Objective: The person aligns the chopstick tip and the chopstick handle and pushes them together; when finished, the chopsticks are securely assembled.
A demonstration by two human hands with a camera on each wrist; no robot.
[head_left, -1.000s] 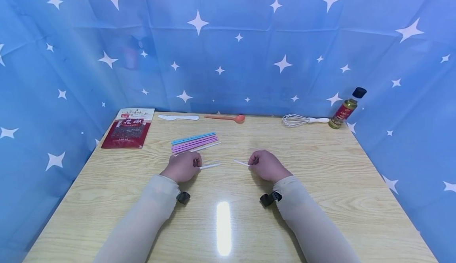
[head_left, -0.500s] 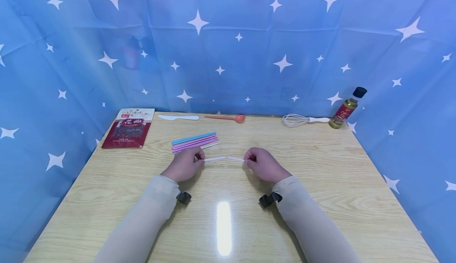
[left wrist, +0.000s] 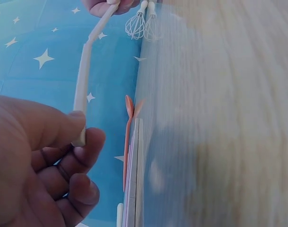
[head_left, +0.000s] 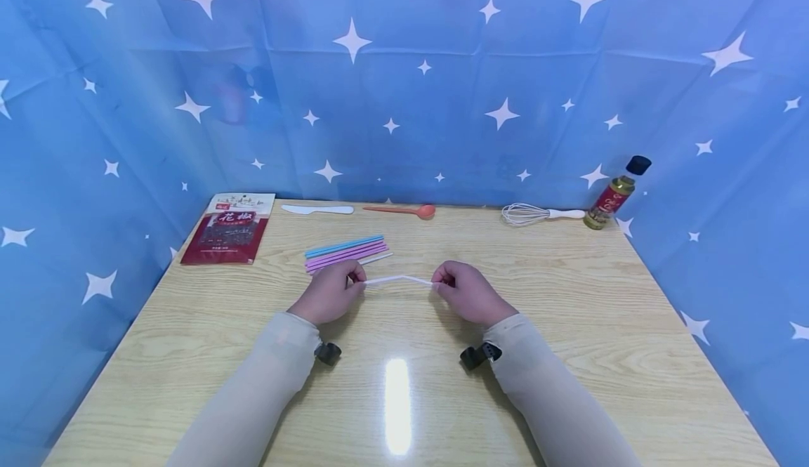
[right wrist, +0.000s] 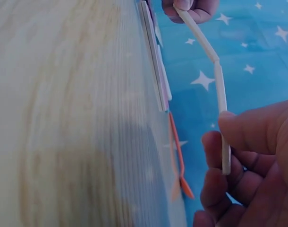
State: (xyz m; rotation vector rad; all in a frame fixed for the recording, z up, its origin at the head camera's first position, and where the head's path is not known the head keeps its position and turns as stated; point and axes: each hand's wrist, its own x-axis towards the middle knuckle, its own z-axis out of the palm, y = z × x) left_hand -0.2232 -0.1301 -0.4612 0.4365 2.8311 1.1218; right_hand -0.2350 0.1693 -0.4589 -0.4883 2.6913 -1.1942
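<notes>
Backdrop: a blue cloth with white stars (head_left: 404,88) hangs round three sides of a pale wooden worktop (head_left: 569,326).
Far left: a red packet (head_left: 226,229) lies flat near the worktop's back corner.
Back edge: a white knife (head_left: 317,209), an orange spoon (head_left: 404,210), a whisk (head_left: 537,213) and a small bottle (head_left: 616,192) with a black cap lie spread out, well apart from the hands.
Stack: blue and pink straws (head_left: 344,251) lie side by side just beyond the left hand.
Left hand (head_left: 330,293): its grip pinches one end of a white straw (head_left: 399,280) between thumb and fingertips.
White straw: held just above the worktop between the two hands, it has a kink at its middle, so the two halves meet at a shallow angle.
Right hand (head_left: 466,291): its grip pinches the other end of the same straw.
Progress: judging by the kink, the bending is begun and the two halves are not yet folded together; the stacked straws lie untouched.
</notes>
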